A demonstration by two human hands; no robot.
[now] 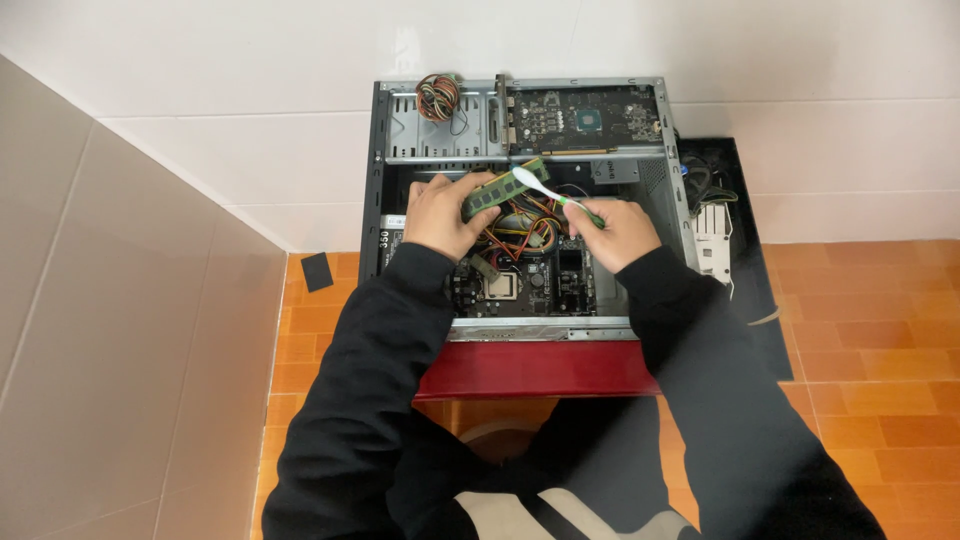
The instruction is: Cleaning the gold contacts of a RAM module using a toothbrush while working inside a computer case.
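RAM stick [503, 186] — left hand [440, 215] grip closed round it; right hand [620, 230] grip closed on toothbrush [548, 190], bristles touching stick.

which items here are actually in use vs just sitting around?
In use: memory stick in left hand; toothbrush in right hand.
Lying about: graphics card, wire bundle, power strip, black pad.
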